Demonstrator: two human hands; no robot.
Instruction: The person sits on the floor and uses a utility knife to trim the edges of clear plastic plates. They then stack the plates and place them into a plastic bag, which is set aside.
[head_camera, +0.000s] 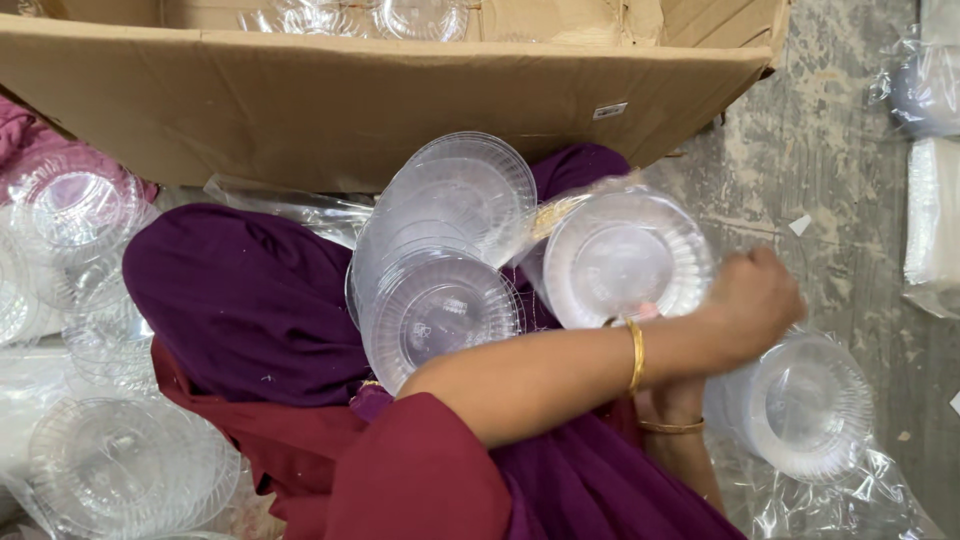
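Observation:
My left hand (755, 300) reaches across my body, closed in a fist at the right edge of a stack of clear plastic plates (620, 260) wrapped in a thin clear bag. My right hand (672, 398) comes up beneath the left forearm and is mostly hidden. One of its fingertips shows at the stack's lower rim. Both wrists wear gold bangles. Loose clear plates (440, 305) lie overlapping on the purple cloth (240, 290) over my lap, just left of the bagged stack.
A large open cardboard box (350, 100) with more clear plates stands right in front. Another bagged plate stack (805, 405) lies on the concrete floor at right. Loose plate piles (120, 465) sit at left, and bagged packs (935, 210) lie at the far right.

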